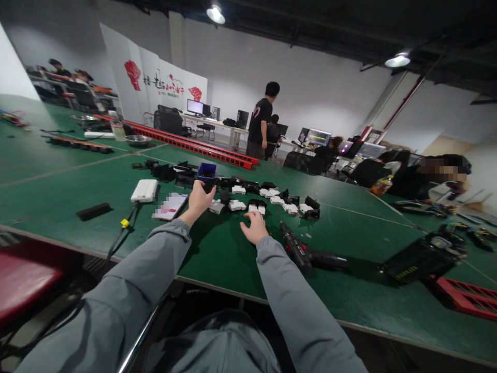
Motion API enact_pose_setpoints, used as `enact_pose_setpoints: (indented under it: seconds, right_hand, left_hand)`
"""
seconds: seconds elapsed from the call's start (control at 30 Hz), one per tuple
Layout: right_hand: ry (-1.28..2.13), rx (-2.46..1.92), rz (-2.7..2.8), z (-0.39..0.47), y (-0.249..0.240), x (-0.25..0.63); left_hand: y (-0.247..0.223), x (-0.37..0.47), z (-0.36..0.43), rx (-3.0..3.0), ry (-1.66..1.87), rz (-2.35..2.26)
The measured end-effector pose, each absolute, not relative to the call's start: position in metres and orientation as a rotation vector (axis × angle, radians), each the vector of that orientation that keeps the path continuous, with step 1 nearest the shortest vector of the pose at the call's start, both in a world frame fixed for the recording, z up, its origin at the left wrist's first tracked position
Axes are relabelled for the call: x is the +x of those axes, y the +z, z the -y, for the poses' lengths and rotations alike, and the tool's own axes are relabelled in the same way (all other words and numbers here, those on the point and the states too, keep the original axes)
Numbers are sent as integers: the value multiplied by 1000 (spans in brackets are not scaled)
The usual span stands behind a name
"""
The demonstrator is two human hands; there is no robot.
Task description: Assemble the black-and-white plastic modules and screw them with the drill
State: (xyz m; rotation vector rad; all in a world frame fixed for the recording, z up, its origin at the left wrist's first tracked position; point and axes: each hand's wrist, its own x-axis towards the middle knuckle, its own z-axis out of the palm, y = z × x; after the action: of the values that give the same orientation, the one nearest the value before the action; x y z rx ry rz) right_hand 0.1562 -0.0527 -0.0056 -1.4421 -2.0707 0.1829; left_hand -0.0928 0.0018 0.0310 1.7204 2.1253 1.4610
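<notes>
My left hand (199,201) is closed around a small black part (210,185), in front of a blue bin (207,170) with dark pieces inside. Fingers apart, my right hand (255,228) is low over the green table (221,248), its fingertips close to a white-and-black part (257,207); whether they touch it I cannot tell. Several similar white pieces (237,205) with black pieces among them lie in rough rows beyond both hands. A black cordless drill (298,246) rests on its side to the right of my right hand.
Left of my hands are a phone (170,206), a white box (144,191) with a cable, and a black strip (93,211). Long red rails (186,141) lie behind. A black case (425,256) and a red slotted piece (468,298) are at right. People (261,122) are beyond the table.
</notes>
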Motion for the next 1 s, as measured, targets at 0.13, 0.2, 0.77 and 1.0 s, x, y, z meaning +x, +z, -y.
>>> enact_pose_setpoints:
  seconds: [0.13,0.2,0.77,1.0]
  right_hand:
    - [156,-1362,2027,55,-1,153]
    - [141,-1318,2023,56,0,152]
    - [129,-1226,2100,58,3,152]
    - [195,-1245,2147,54,-7,152]
  left_hand:
    - [32,-64,23,2134,1279,-1746]
    - [30,-48,36,2369,1091,-1535]
    - [22,-32,39,2319,1150,-1412]
    - [27,-52,22,1941,1186,-1594]
